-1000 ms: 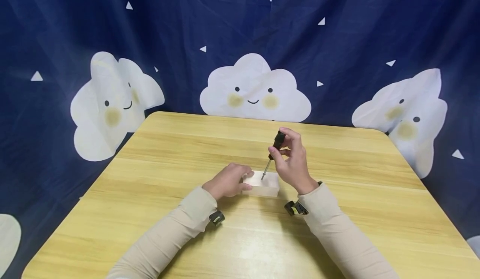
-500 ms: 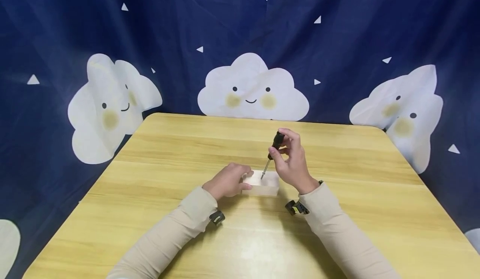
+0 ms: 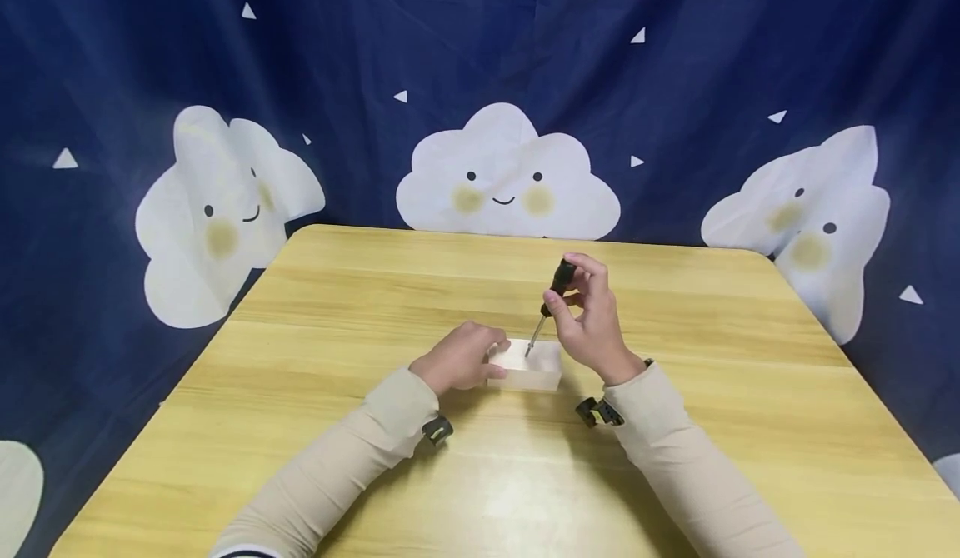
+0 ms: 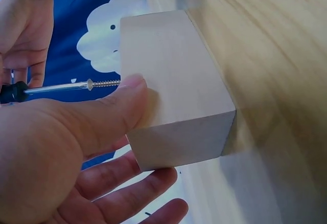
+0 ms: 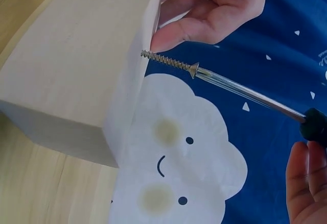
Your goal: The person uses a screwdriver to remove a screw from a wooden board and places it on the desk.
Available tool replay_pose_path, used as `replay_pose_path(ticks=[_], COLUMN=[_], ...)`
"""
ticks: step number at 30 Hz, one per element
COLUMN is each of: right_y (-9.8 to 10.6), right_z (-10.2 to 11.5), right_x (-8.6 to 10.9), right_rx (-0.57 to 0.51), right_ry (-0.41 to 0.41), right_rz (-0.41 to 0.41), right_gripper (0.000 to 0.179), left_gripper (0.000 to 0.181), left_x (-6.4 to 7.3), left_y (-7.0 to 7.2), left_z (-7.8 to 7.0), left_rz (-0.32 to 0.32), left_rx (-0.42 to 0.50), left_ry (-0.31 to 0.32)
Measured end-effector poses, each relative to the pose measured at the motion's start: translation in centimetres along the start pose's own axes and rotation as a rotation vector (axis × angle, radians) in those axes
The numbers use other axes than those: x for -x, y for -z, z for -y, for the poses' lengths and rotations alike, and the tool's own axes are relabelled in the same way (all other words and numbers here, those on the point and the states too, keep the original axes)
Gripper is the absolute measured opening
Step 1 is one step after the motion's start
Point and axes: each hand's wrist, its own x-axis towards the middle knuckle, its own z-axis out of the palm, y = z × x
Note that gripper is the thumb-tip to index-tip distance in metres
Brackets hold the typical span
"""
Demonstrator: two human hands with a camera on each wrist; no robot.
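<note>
A pale wooden block (image 3: 536, 373) lies on the table near the middle of the head view. My left hand (image 3: 463, 356) grips its left end, with the thumb (image 4: 130, 93) on the near side and fingers on the far side. My right hand (image 3: 596, 329) holds the black handle of a screwdriver (image 3: 558, 283), its fingers and thumb about the handle. The screwdriver's shaft slants down and left to a screw (image 5: 171, 61) at its tip. The screw's point meets the block's top face, and most of its thread shows above the wood.
The wooden table (image 3: 360, 291) has rounded far corners and extends around both hands. Behind it hangs a dark blue curtain (image 3: 360, 42) with white clouds and small triangles. Each wrist wears a black camera mount (image 3: 437, 430).
Both hands, the block and the screwdriver have shifted very slightly right in the head view, which itself has moved a little. Both grips look unchanged, and the screw still stands on the block.
</note>
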Motion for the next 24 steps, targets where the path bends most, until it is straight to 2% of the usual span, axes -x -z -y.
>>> replay_pose_path(ticks=[7, 12, 16, 24], right_y=[0.39, 0.42, 0.19, 0.07], right_z=[-0.12, -0.07, 0.17, 0.27], right_x=[-0.37, -0.34, -0.45, -0.55], right_rx=[0.013, 0.061, 0.083, 0.05], right_ry=[0.007, 0.004, -0.025, -0.039], right_rz=[-0.008, -0.075, -0.111, -0.059], right_gripper=[0.059, 0.067, 0.063, 0.057], left_gripper=[0.037, 0.038, 0.038, 0.037], left_x=[-0.11, -0.07, 0.13, 0.5], left_y=[0.28, -0.09, -0.39, -0.18], left_z=[-0.37, -0.25, -0.04, 0.1], left_rz=[-0.012, -0.024, -0.025, -0.037], left_rx=[-0.011, -0.007, -0.002, 0.003], left_ry=[-0.005, -0.008, 0.001, 0.007])
